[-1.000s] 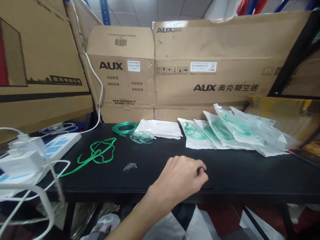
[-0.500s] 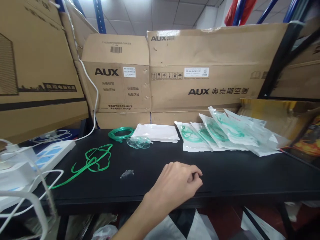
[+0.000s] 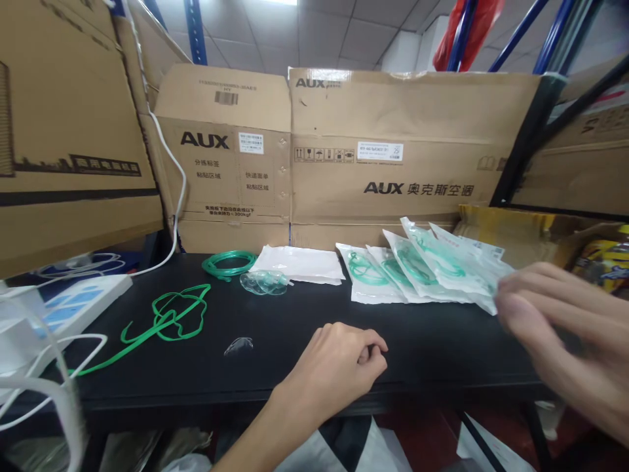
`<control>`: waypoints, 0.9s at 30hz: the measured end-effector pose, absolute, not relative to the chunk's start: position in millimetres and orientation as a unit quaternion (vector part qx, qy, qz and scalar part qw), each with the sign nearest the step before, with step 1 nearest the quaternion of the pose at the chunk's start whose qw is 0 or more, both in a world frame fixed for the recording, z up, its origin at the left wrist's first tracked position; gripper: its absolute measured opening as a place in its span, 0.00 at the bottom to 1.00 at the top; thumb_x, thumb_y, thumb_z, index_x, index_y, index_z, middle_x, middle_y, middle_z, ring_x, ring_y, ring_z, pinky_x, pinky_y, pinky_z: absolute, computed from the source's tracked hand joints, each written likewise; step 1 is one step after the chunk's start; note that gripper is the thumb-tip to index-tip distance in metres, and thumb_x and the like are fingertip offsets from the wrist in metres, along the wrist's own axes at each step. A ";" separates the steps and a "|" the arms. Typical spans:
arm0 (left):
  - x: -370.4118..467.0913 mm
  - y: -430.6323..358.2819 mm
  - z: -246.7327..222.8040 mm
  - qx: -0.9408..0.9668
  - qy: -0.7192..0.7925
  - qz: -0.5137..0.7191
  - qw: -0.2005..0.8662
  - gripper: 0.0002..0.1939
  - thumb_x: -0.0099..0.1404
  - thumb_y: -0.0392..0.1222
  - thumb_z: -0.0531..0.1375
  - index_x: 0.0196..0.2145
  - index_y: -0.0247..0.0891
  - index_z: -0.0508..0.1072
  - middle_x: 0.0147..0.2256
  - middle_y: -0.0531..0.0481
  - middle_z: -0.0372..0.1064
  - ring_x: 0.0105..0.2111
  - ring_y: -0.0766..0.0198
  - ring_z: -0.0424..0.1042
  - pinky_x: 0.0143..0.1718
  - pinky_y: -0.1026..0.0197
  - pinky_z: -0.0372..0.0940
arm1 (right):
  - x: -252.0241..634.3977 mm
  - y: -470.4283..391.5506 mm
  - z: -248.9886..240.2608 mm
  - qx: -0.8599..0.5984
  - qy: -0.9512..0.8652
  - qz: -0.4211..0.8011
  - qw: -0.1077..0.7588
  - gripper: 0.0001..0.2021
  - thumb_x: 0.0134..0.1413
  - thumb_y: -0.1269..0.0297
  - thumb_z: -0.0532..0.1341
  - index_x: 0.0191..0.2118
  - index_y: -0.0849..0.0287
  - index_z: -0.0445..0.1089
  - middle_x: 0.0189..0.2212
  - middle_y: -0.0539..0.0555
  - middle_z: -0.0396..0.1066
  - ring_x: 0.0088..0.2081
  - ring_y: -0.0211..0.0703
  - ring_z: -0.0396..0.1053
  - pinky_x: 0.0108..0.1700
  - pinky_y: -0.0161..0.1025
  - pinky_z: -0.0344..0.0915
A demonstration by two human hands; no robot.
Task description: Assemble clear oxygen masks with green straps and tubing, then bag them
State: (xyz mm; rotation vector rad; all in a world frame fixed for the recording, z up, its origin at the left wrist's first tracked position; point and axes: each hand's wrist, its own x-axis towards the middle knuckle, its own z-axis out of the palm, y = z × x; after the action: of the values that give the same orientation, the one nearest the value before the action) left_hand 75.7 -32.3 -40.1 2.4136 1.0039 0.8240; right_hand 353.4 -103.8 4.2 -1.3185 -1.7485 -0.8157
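My left hand [image 3: 341, 360] rests near the table's front edge, fingers curled in and nothing visible in them. To its left lies a small clear piece of plastic [image 3: 238, 345]. My right hand [image 3: 565, 328] is at the right, blurred, its fingertips in front of the right end of the packets; whether it touches one I cannot tell. Those clear-and-white packets [image 3: 378, 293] overlap in a row, with green tubing inside. Farther left are a coil of green tubing [image 3: 212, 269], a clear plastic piece [image 3: 265, 282], a flat white packet [image 3: 299, 262] and a tangled green strap [image 3: 162, 321].
Behind the black table [image 3: 417, 354] stand AUX cardboard boxes [image 3: 413, 118]. On the left are a large carton [image 3: 73, 131], a white power strip [image 3: 88, 301] and loose white cables [image 3: 183, 190]. A yellow-brown packaging piece [image 3: 501, 226] sits at the back right.
My right hand has come into view from the right, up to the packets. My left hand has stayed in about the same place on the table. The view has shifted slightly.
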 end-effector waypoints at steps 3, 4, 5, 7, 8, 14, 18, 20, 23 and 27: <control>75.1 -32.5 -39.2 0.864 0.355 0.293 0.204 0.15 0.64 0.38 0.57 0.42 0.48 0.83 0.28 0.55 0.77 0.28 0.62 0.74 0.35 0.63 0.63 | 390.5 -46.7 0.8 -0.574 -0.678 -0.353 0.294 0.18 0.68 0.55 0.55 0.33 0.58 0.75 0.36 0.57 0.74 0.32 0.47 0.73 0.39 0.44 0.66; 75.0 -32.4 -38.9 0.864 0.355 0.292 0.206 0.15 0.63 0.38 0.57 0.42 0.48 0.83 0.28 0.55 0.78 0.28 0.62 0.74 0.36 0.63 0.64 | 404.8 -28.6 -4.1 -0.594 -0.675 -0.370 0.235 0.19 0.69 0.53 0.53 0.42 0.61 0.77 0.39 0.60 0.74 0.36 0.50 0.74 0.42 0.44 0.66; 74.9 -32.3 -38.7 0.863 0.356 0.291 0.209 0.16 0.63 0.38 0.57 0.42 0.48 0.83 0.28 0.54 0.78 0.29 0.62 0.75 0.36 0.63 0.64 | 417.9 -12.5 -9.4 -0.601 -0.674 -0.375 0.210 0.21 0.68 0.53 0.54 0.48 0.63 0.76 0.41 0.63 0.74 0.40 0.55 0.74 0.43 0.46 0.66; 74.8 -31.9 -38.4 0.863 0.357 0.290 0.210 0.16 0.62 0.38 0.57 0.42 0.48 0.83 0.28 0.54 0.78 0.29 0.61 0.75 0.37 0.62 0.64 | 436.9 11.6 -18.4 -0.606 -0.674 -0.382 0.179 0.23 0.68 0.52 0.54 0.53 0.65 0.75 0.44 0.67 0.73 0.43 0.57 0.73 0.45 0.47 0.65; 74.8 -31.7 -38.3 0.862 0.357 0.290 0.210 0.16 0.62 0.38 0.57 0.42 0.48 0.83 0.29 0.54 0.78 0.29 0.60 0.75 0.37 0.62 0.65 | 442.1 19.8 -20.8 -0.607 -0.675 -0.384 0.169 0.23 0.68 0.52 0.54 0.54 0.65 0.75 0.46 0.68 0.73 0.45 0.58 0.73 0.46 0.47 0.65; 75.1 -30.0 -40.5 0.862 0.357 0.294 0.209 0.16 0.63 0.39 0.57 0.43 0.48 0.83 0.28 0.53 0.78 0.29 0.60 0.75 0.36 0.62 0.65 | 441.5 45.1 -12.5 -0.616 -0.674 -0.385 0.133 0.21 0.68 0.62 0.52 0.57 0.66 0.73 0.51 0.72 0.73 0.50 0.61 0.71 0.45 0.49 0.62; 75.4 -30.9 -40.8 0.860 0.359 0.298 0.207 0.16 0.62 0.39 0.57 0.42 0.48 0.83 0.28 0.54 0.78 0.29 0.60 0.75 0.37 0.62 0.65 | 437.6 51.9 -4.2 -0.610 -0.687 -0.368 0.142 0.21 0.66 0.71 0.48 0.54 0.69 0.74 0.44 0.70 0.78 0.42 0.55 0.77 0.40 0.44 0.64; 75.7 -32.4 -39.3 0.856 0.363 0.303 0.211 0.15 0.62 0.39 0.57 0.40 0.48 0.83 0.27 0.54 0.77 0.28 0.61 0.74 0.35 0.62 0.64 | 435.0 49.7 0.6 -0.610 -0.682 -0.367 0.166 0.23 0.66 0.74 0.45 0.57 0.70 0.72 0.45 0.71 0.78 0.40 0.54 0.78 0.40 0.43 0.66; 76.4 -32.2 -36.4 0.835 0.361 0.331 0.253 0.14 0.63 0.39 0.57 0.40 0.47 0.83 0.26 0.55 0.76 0.27 0.63 0.72 0.33 0.63 0.63 | 429.1 38.1 8.1 -0.602 -0.675 -0.373 0.210 0.24 0.66 0.73 0.46 0.62 0.73 0.66 0.52 0.74 0.75 0.46 0.61 0.78 0.43 0.46 0.69; 73.6 -18.9 -32.1 0.734 0.374 0.416 0.385 0.17 0.70 0.50 0.56 0.46 0.41 0.80 0.30 0.51 0.79 0.24 0.65 0.70 0.28 0.64 0.63 | 417.8 7.5 9.2 -0.564 -0.687 -0.378 0.259 0.25 0.65 0.73 0.49 0.65 0.71 0.63 0.61 0.71 0.69 0.57 0.63 0.72 0.56 0.50 0.69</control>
State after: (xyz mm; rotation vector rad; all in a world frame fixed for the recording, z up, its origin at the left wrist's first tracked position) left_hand 73.6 -18.9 -32.1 1.8704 0.9536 1.0594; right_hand 417.8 7.5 9.2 -1.5278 -1.8613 -1.0256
